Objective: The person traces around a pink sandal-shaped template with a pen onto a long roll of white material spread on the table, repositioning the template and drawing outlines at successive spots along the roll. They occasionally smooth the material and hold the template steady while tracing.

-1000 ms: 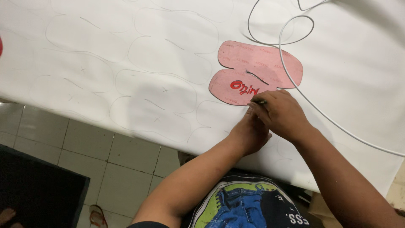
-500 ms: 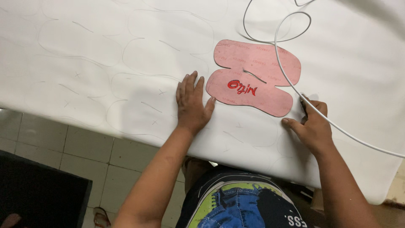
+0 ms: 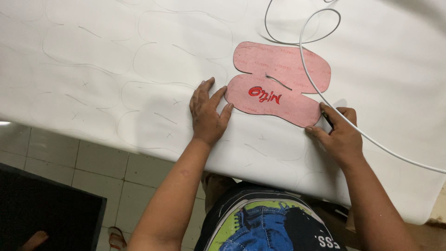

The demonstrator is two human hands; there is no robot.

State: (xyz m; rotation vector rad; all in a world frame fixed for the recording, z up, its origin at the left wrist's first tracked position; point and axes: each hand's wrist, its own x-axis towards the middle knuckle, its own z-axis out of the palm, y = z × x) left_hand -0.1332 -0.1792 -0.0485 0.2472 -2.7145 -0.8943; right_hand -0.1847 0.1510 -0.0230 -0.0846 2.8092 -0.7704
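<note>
Two hands on the sheet, both mine as I see them from the head camera. Left hand (image 3: pixel 207 113) lies flat, palm down, fingers spread and released, nothing grasped; its fingertips (image 3: pixel 228 107) touch the left edge of the pink template (image 3: pixel 278 83), or sit just against it. Right hand (image 3: pixel 338 131) sits at the template's lower right corner, fingers curled around a dark pen (image 3: pixel 328 119), thin, mostly hidden by the hand; only a short bit of it shows above the fingers. I can't tell if the tip meets the sheet.

Pink template: flat card piece with a lobed outline, a notch on each side, red handwriting on its lower half, a short slit near the middle. It lies flat on the white sheet (image 3: pixel 116 60), right of centre in view, between the two hands.

White sheet covers the whole work surface and hangs a little over the near edge. Many faint traced outlines of the same lobed shape are on it, left of the template and below it, each with a short line or small cross inside.

White cable (image 3: pixel 371 139) loops above the template, crosses its right lobe, runs past the right hand, touching or just over the knuckles, and goes off to the right edge.

Below the sheet edge: pale tiled floor (image 3: pixel 60 162), a dark panel (image 3: pixel 42 218) at lower left, a foot in a sandal (image 3: pixel 116 238) near it. My shirt with a blue and green print (image 3: pixel 260 227) shows at the bottom.
</note>
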